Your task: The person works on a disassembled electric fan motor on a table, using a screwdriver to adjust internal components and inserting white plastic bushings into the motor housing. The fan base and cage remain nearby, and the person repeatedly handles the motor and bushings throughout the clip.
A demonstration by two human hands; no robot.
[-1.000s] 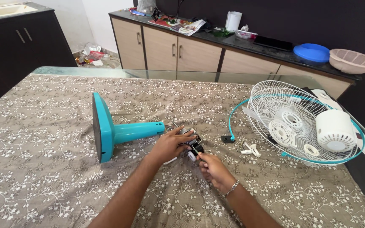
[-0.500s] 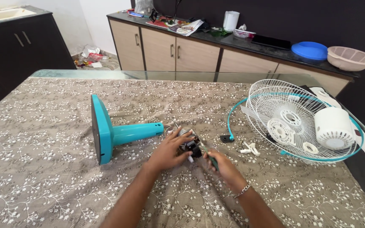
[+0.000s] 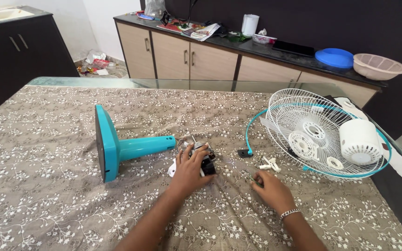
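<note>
Your left hand (image 3: pixel 189 169) curls over the small dark motor part (image 3: pixel 204 160) (wires trail from it), which lies on the patterned desk (image 3: pixel 47 195) just beside the open end of the teal fan stand (image 3: pixel 122 149). Your right hand (image 3: pixel 271 189) rests palm down near the small white fittings (image 3: pixel 270 164); I cannot tell whether it holds anything. The white fan guard (image 3: pixel 319 135) lies to the right.

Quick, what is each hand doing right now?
Left hand: closed over the small black part beside the teal fan stand.
Right hand: resting on the tablecloth; whether it grips anything cannot be told.
</note>
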